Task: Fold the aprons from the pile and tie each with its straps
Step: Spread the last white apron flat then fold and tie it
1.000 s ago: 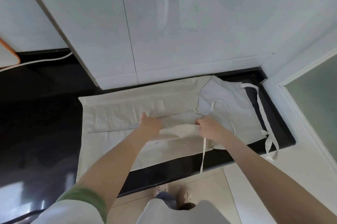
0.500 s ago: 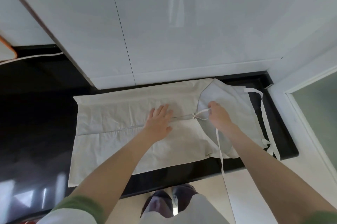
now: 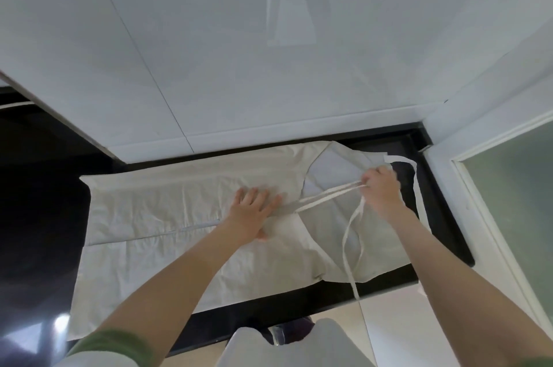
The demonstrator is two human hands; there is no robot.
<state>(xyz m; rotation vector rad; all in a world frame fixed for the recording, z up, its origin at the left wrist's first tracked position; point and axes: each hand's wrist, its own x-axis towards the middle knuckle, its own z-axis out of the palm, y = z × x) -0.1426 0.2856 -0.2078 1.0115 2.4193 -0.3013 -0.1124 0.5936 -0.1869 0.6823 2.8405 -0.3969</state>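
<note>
Apron (image 3: 167, 217) flat on the counter (image 3: 45, 217), strap (image 3: 326, 197) taut.
The cream apron spans the black counter from far edge to near edge. The left grip (image 3: 254, 217) presses it with straight fingers, and the right grip (image 3: 381, 190) pinches the strap toward the counter's right end.

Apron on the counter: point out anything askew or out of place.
One thin strap dangles over the counter's front edge; the wider strap at right trails off the apron onto bare counter. No damage shows.
</note>
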